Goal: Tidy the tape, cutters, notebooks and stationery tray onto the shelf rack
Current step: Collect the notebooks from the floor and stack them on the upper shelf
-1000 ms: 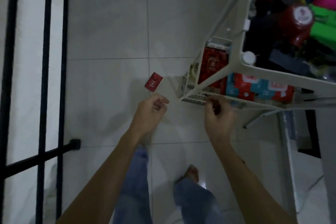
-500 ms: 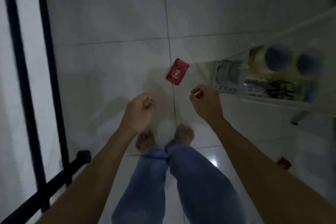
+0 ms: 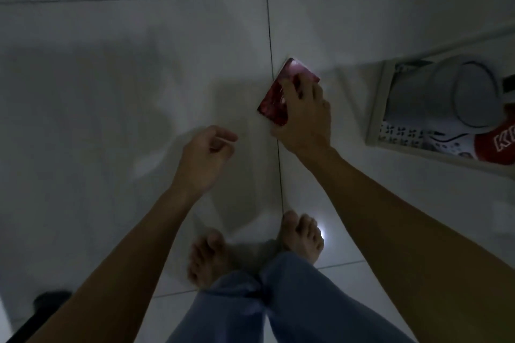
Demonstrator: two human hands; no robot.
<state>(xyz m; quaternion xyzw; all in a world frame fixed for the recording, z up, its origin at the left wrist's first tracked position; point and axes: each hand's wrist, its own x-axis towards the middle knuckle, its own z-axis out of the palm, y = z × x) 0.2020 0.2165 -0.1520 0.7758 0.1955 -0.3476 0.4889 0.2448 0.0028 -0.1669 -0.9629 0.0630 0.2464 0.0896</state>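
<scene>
A small red notebook point(image 3: 274, 101) lies on the white tiled floor, on a grout line. My right hand point(image 3: 303, 114) is down on it, fingers spread over its right half, thumb at its near edge; whether it grips is unclear. My left hand point(image 3: 204, 156) hovers to the lower left of the notebook, fingers loosely curled, holding nothing. The lowest level of the white shelf rack point(image 3: 374, 108) shows at the right edge, just right of my right hand.
On the rack's bottom level sit a white roll point(image 3: 434, 95) and a red item with white letters point(image 3: 498, 147). My bare feet point(image 3: 301, 237) stand just below the hands. A dark bar end point(image 3: 47, 301) shows at the bottom left.
I have bent down closer to the floor. My right hand moved from the rack's edge onto the red notebook. My left hand stayed curled beside it.
</scene>
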